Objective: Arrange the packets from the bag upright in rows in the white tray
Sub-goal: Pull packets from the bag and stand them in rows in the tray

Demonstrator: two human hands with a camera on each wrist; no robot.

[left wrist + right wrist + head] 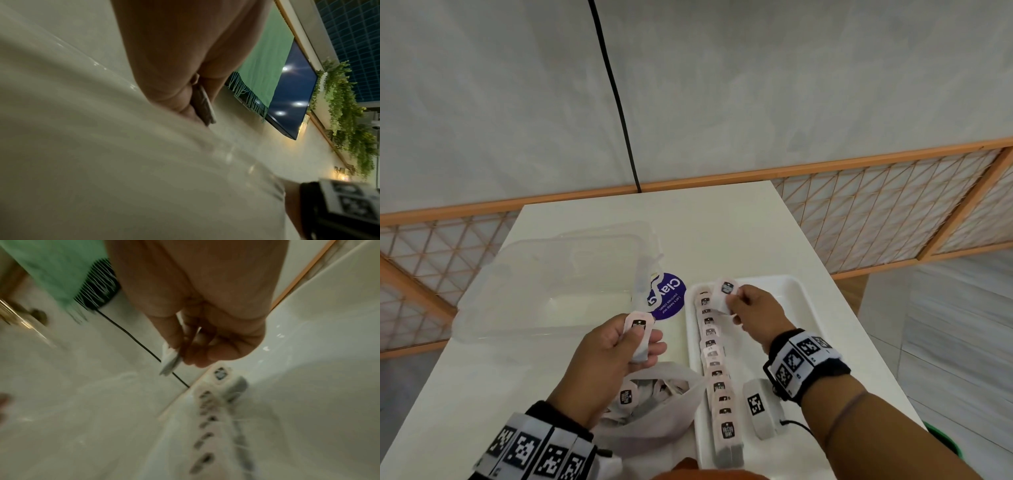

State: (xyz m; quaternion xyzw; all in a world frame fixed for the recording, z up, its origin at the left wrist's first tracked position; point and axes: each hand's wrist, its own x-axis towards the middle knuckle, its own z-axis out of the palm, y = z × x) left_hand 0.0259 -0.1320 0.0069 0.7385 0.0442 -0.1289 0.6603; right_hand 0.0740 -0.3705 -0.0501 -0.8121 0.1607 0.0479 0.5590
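A row of several pink-white packets (pixel 714 356) stands upright along the left side of the white tray (pixel 801 308). My right hand (pixel 751 308) pinches one packet (pixel 726 294) above the far end of that row; in the right wrist view this packet (pixel 170 361) sticks out of the curled fingers (pixel 205 344) over the row (pixel 207 418). My left hand (pixel 616 346) holds another packet (pixel 638 337) above the table, left of the tray, seen edge-on (pixel 204 107) from the left wrist. The open grey bag (pixel 650 407) with more packets lies below that hand.
A clear plastic box (pixel 551 291) with its lid open stands at the back left of the white table (pixel 722 233). A round purple sticker (pixel 667 296) lies between box and tray. A marker band (pixel 758 407) lies in the tray near my right wrist.
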